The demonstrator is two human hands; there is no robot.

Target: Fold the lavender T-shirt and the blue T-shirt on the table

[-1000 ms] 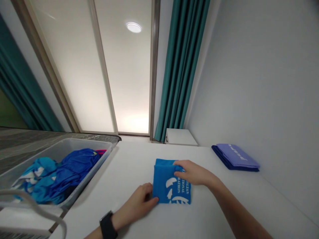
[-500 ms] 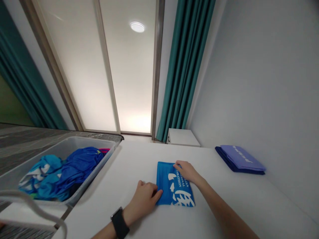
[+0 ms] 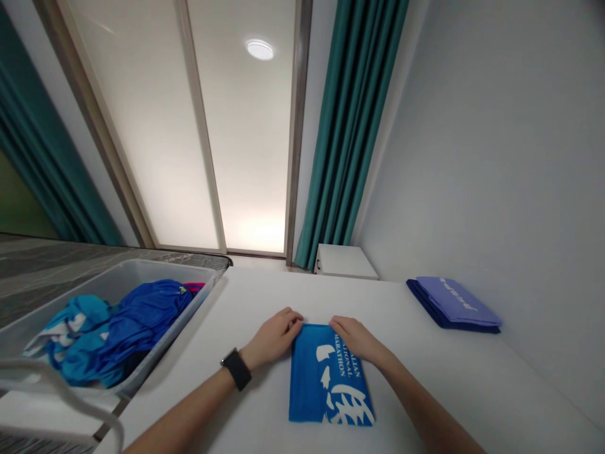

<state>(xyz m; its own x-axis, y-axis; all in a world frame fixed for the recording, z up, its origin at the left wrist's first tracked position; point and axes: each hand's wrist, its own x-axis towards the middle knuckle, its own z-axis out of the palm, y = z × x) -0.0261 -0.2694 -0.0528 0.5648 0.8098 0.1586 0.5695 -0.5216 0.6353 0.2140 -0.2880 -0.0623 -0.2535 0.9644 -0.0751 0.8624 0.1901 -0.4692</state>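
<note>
A blue folded cloth (image 3: 312, 378) with white lettering and a white figure lies flat on the white table (image 3: 255, 293). At its far left corner is my left hand (image 3: 273, 337), fingers bent and closed on the edge; a dark watch is on that wrist. My right hand (image 3: 357, 338) pinches the far right corner of the same cloth, covering part of the lettering.
To the left stands a translucent bin (image 3: 135, 270) with crumpled blue clothes (image 3: 142, 315). Folded purple and navy cloths (image 3: 456, 304) lie at the right near the wall. A white cabinet (image 3: 347, 260) stands beyond the table. A grey curved bar (image 3: 75, 403) crosses the lower left.
The blue cloth has come nearer to me. My left hand has gone from its left side to its far left corner. My right hand has come slightly nearer with the cloth.
</note>
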